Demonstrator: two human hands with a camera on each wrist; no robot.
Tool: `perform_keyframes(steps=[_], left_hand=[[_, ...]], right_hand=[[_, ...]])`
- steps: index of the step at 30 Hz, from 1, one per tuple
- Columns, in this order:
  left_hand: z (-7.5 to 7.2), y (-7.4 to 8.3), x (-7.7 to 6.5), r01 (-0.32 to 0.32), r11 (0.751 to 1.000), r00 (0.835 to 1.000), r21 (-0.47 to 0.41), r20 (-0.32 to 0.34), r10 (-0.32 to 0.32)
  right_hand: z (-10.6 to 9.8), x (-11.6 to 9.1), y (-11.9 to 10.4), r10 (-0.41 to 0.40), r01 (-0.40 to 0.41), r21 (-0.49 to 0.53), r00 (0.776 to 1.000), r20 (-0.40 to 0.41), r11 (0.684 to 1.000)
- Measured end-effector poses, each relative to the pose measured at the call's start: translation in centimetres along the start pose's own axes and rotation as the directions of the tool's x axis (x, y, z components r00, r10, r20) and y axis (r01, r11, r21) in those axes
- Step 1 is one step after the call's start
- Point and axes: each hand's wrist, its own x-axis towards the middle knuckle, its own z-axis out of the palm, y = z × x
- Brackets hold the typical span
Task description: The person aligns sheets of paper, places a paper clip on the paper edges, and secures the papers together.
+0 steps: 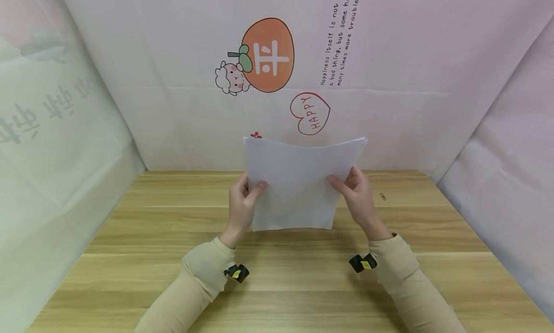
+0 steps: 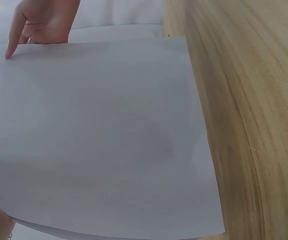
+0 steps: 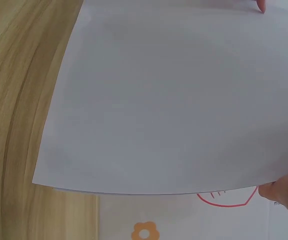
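Note:
Several sheets of white paper (image 1: 298,193) are held up in a stack over the table, bowed slightly so the top edge dips in the middle. My left hand (image 1: 243,201) grips the left side, thumb across the front and fingers behind. On the opposite side my right hand (image 1: 357,193) pinches the stack the same way. In the right wrist view the sheets (image 3: 169,100) show a second layer just under the lower edge. The left wrist view has the blank paper (image 2: 99,135) filling most of it, with the right hand (image 2: 46,22) at its far edge.
A small orange paper clip (image 1: 383,196) lies on the wooden table (image 1: 303,285), right of the right hand. A printed cloth (image 1: 190,126) hangs behind the table, with more cloth on both sides. A black wrist camera (image 1: 237,273) sits on the left sleeve, another (image 1: 362,263) on the right.

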Motion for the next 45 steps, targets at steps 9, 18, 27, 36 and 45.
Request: perform_keyframes(steps=[9, 18, 27, 36, 45], left_hand=[[0.0, -0.1, -0.3, -0.005, 1.0, 1.0, -0.011, 0.001, 0.005], [-0.1, -0.3, -0.3, 0.0, 1.0, 1.0, -0.005, -0.003, 0.0], [-0.1, -0.2, -0.2, 0.042, 0.999, 0.999, 0.006, -0.012, -0.042], [-0.2, -0.3, -0.2, 0.091, 0.996, 0.996, 0.014, -0.006, -0.091], [-0.1, 1.3, -0.2, 0.141, 0.989, 0.99, 0.039, -0.001, -0.141]], right_hand=[[-0.1, -0.2, 0.1, 0.006, -0.006, -0.01, 1.0, 0.001, 1.0], [0.1, -0.3, 0.2, 0.008, -0.008, -0.011, 1.0, 0.0, 1.0], [0.0, -0.2, 0.3, 0.035, -0.035, -0.043, 0.999, 0.007, 0.998], [-0.1, -0.3, 0.2, 0.066, -0.066, -0.054, 0.998, 0.008, 0.996], [-0.1, -0.3, 0.3, 0.072, -0.071, -0.06, 0.997, 0.011, 0.996]])
